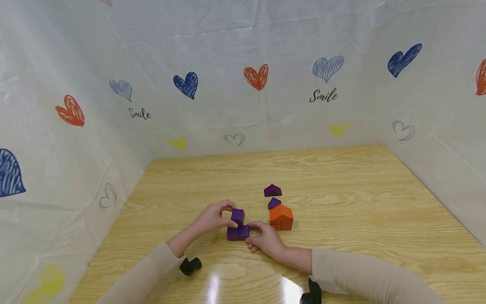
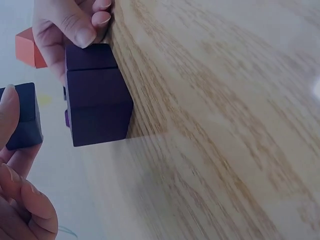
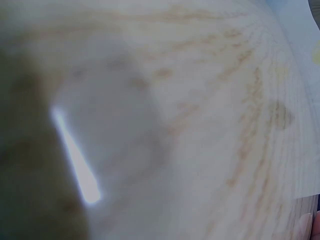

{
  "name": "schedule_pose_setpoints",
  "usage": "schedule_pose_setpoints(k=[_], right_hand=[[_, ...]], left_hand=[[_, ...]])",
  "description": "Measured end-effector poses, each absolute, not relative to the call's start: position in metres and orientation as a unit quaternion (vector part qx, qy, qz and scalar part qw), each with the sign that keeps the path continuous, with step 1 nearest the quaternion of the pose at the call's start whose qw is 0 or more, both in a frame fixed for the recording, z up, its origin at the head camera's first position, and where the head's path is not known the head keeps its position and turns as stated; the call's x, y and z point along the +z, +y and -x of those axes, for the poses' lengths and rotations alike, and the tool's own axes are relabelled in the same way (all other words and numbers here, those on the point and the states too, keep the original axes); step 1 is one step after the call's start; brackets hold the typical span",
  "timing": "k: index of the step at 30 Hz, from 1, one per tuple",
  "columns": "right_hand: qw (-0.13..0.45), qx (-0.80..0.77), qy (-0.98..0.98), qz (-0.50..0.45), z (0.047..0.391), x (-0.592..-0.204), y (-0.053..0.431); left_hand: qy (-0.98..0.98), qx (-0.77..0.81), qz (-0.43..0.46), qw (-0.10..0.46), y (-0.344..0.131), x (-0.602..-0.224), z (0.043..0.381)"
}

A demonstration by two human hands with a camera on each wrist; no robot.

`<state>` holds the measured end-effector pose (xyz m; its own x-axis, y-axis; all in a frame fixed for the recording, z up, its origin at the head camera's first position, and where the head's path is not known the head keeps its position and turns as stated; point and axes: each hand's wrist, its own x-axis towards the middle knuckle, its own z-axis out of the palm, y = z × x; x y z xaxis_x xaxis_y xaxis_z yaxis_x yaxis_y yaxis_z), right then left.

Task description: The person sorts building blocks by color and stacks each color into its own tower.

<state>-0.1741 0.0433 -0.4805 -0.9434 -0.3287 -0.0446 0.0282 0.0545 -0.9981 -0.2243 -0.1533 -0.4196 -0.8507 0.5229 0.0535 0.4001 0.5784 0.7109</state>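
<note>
Backdrop [image 1: 284, 42] w/ hearts & "Smile" lettering hangs behind the wood-grain surface [image 1: 341, 190]. L hand [image 1: 214, 217] pinches a cube btwn thumb & fingers; R hand [image 1: 267, 240], fingers curled, grips the right end of the purple block pair, approx. mid-surface. Orange house-shaped block [image 1: 282, 216] stands just beyond R hand, peak up, seam lines on its front. Purple block pair [image 1: 243, 232] lies flat, its two blocks side by side, touching. Peaked purple piece [image 1: 272, 191] sits farthest back; purple cube [image 1: 237, 216] is up in L hand, just over the pair, gap showing in L wrist view. Smallest: pentagonal purple block [image 1: 274, 203], btwn the peaked piece & the orange one. Risks, my guess: cube lowered tilted or off-centre could catch an edge & tip; R hand squeezing or pushing unevenly could open the seam; R knuckles are near the orange block, so a quick pullback might knock it. R wrist view's blurry, no help re: grip.
</note>
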Motion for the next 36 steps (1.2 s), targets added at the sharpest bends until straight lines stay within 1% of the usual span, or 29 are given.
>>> schedule_pose_setpoints(k=[8,19,36], right_hand=[[0.135,-0.675,0.718,0.105,0.174,-0.479,0.044],[0.139,-0.677,0.715,0.102,0.174,-0.478,0.044],[0.136,-0.674,0.720,0.098,0.175,-0.482,0.043]], left_hand=[[0.884,0.373,-0.270,0.080,-0.160,-0.420,0.219],[0.900,0.350,-0.250,0.075,-0.168,-0.423,0.207],[0.905,0.349,-0.232,0.070,-0.168,-0.432,0.203]])
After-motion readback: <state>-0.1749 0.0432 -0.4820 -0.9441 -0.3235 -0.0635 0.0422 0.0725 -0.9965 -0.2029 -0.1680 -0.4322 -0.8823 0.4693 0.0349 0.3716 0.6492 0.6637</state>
